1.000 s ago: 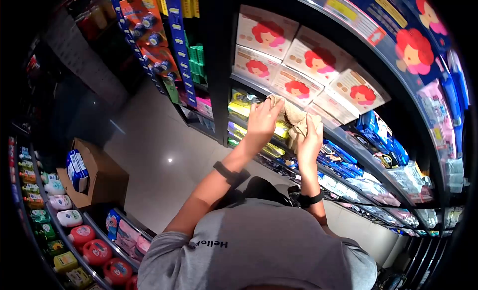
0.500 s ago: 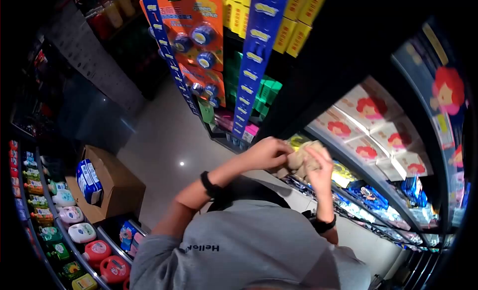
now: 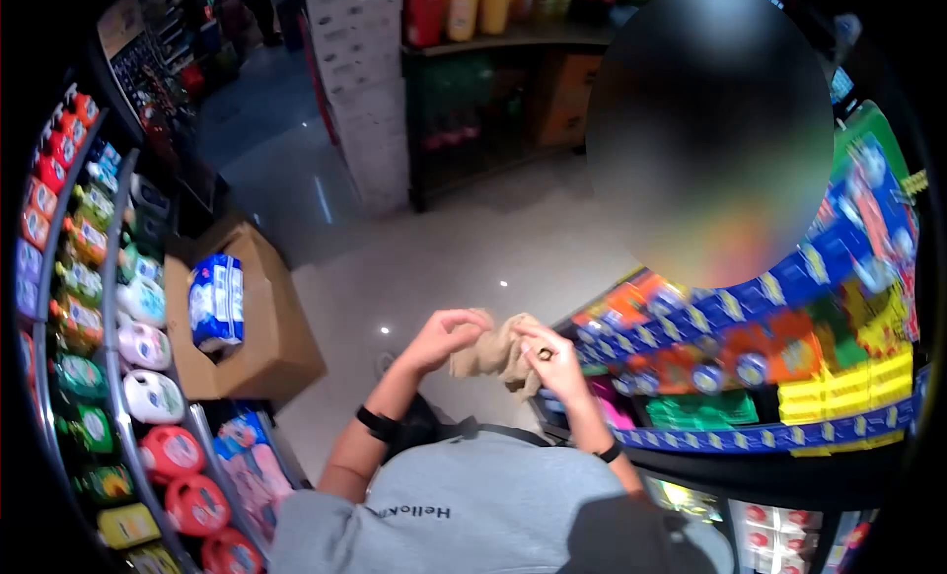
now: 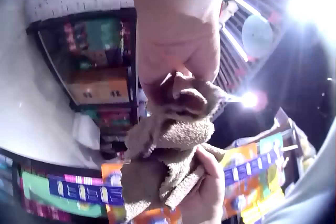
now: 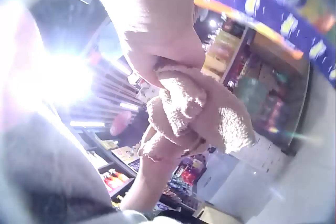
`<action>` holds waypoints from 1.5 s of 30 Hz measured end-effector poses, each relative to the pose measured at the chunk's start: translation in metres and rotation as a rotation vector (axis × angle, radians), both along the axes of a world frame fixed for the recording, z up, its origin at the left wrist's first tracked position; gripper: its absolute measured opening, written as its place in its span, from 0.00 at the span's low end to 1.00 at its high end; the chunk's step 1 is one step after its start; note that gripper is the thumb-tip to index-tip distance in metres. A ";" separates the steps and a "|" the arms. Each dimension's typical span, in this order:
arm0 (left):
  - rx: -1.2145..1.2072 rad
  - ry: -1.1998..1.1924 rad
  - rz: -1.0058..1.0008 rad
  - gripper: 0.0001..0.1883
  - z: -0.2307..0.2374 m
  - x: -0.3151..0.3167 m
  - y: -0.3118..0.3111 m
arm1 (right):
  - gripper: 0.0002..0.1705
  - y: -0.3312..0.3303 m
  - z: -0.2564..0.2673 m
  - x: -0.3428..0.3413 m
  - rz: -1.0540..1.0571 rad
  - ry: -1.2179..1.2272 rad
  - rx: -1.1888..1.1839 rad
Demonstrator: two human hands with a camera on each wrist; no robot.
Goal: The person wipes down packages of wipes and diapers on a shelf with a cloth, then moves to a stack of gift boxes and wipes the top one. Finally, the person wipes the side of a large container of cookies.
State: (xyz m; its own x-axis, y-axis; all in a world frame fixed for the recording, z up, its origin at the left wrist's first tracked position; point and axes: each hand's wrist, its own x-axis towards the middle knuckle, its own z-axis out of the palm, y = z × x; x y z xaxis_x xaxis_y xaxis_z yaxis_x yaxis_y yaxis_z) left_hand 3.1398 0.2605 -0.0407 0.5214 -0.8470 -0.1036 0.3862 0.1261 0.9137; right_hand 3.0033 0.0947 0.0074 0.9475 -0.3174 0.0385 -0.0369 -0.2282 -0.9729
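A crumpled beige cloth [image 3: 498, 355] is held between both hands in front of the person's chest. The left hand [image 3: 449, 339] grips its left end with curled fingers. On the other end, the right hand [image 3: 552, 361] pinches the fabric, a dark ring-like spot showing on a finger. In the left wrist view the bunched cloth [image 4: 173, 155] hangs below the near hand, with the other hand's fingers [image 4: 209, 174] round its lower edge. The right wrist view shows the cloth [image 5: 205, 113] folded over, a loose flap to one side.
An open cardboard box [image 3: 258, 322] with a blue-white pack [image 3: 217, 300] stands at left, beside shelves of bottles [image 3: 170, 454]. A rack with blue strips and yellow packs [image 3: 843, 389] is close on the right. Behind are a white stack [image 3: 360, 91] and a dark shelf [image 3: 513, 43].
The view has swung left, away from the shelf of pink-and-white boxes towards the open floor. Both hands have moved away from that shelf with the cloth, now held lower, near the body.
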 end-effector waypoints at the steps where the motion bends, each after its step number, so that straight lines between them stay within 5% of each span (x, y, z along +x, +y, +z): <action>1: -0.066 0.026 0.061 0.08 -0.009 0.030 0.012 | 0.16 0.010 -0.005 0.037 0.008 0.026 0.080; 4: -0.069 0.116 0.170 0.07 -0.021 0.120 0.065 | 0.20 0.059 -0.014 0.153 0.094 0.078 0.316; 6: -0.034 -0.109 0.454 0.08 -0.034 0.181 0.095 | 0.21 0.096 0.003 0.223 0.164 0.228 0.380; 10: -0.195 0.504 0.321 0.15 -0.007 0.282 0.148 | 0.24 0.149 0.022 0.337 0.279 0.039 0.242; 14: -0.034 0.122 0.371 0.15 -0.011 0.372 0.164 | 0.25 0.148 0.020 0.432 0.239 0.186 0.363; 19: -0.104 0.278 0.514 0.04 -0.035 0.511 0.188 | 0.23 0.138 -0.030 0.559 0.278 0.256 0.339; 24: -0.011 0.057 0.496 0.11 -0.060 0.657 0.212 | 0.29 0.148 -0.068 0.722 0.358 0.031 0.083; 27: -0.184 0.232 0.573 0.14 -0.041 0.737 0.234 | 0.31 0.166 -0.035 0.823 0.334 0.062 -0.135; 28: 0.132 0.012 0.628 0.15 -0.016 0.764 0.235 | 0.32 0.177 -0.035 0.854 0.341 -0.021 -0.103; 33: 0.083 -0.065 0.828 0.19 0.015 0.883 0.250 | 0.42 0.225 0.019 0.953 0.314 -0.285 -0.123; 38: 0.071 -0.122 0.717 0.21 0.002 1.035 0.246 | 0.46 0.217 -0.006 1.059 0.100 -0.209 -0.415; 39: 0.096 -0.217 0.702 0.20 0.004 1.066 0.241 | 0.44 0.218 0.012 1.078 0.113 0.023 -0.114; 45: 0.095 -0.483 0.431 0.16 0.066 1.238 0.195 | 0.39 0.218 0.062 1.184 -0.139 -0.142 -0.366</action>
State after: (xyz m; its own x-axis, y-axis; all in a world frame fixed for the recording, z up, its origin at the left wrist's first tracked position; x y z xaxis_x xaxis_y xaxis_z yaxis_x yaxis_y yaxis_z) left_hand 4.3780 0.4550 0.0256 0.8189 -0.5502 0.1635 -0.1379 0.0878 0.9865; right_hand 4.1877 0.3132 0.0695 0.8737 -0.3831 0.2996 0.0366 -0.5625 -0.8260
